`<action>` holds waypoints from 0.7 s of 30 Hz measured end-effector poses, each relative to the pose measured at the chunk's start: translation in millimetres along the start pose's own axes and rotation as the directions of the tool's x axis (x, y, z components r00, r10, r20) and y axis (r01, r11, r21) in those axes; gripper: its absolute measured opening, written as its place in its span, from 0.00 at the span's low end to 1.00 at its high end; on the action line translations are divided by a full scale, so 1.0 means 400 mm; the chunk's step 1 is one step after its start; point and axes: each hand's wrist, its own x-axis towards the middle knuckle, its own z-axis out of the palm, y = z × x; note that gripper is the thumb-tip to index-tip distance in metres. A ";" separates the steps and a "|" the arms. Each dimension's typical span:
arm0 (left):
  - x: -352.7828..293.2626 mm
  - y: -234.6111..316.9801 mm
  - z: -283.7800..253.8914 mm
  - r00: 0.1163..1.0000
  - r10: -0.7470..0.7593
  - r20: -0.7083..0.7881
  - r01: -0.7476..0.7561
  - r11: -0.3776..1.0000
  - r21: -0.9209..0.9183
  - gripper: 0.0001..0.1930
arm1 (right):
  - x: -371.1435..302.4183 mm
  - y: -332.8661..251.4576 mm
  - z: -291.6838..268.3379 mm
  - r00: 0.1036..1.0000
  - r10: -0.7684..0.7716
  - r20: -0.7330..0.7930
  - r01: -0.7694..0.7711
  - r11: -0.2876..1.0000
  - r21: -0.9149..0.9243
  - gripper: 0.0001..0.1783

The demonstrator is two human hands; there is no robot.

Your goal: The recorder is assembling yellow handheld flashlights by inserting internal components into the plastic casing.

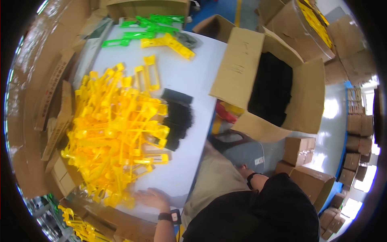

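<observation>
My left hand [153, 199], with a watch on its wrist, lies flat on the white table [201, 68] with fingers stretched out. Its fingertips are beside the lower end of a big heap of yellow plastic parts [113, 129], long pieces with rectangular openings; I see none held. My right hand [244, 171], with a dark band at the wrist, is low beside my leg, off the table; its fingers are too small and partly hidden to read. Dark flat pieces with fuzzy edges [179, 119] lie in an overlapping row against the heap's right side.
Green plastic parts [151, 28] and some yellow ones [173, 45] lie at the table's far end. An open carton [238, 60] of black pieces stands right of the table. Cardboard [52, 92] lines the left edge. More cartons [310, 177] stand at right.
</observation>
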 end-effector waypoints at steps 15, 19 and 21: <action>-0.015 0.053 -0.051 0.999 0.004 -0.046 -0.007 0.998 -0.066 0.27 | -0.730 -0.639 -0.755 0.923 -0.299 0.244 0.293 0.954 0.062 0.36; -0.025 0.050 -0.047 0.998 -0.041 -0.050 0.039 0.998 -0.051 0.27 | -0.852 -0.723 -0.777 0.847 -0.487 0.211 0.485 0.872 0.066 0.39; -0.031 0.045 -0.039 0.988 0.018 -0.155 -0.035 0.993 -0.110 0.26 | -0.917 -0.744 -0.801 0.700 -0.665 0.262 0.714 0.661 -0.232 0.40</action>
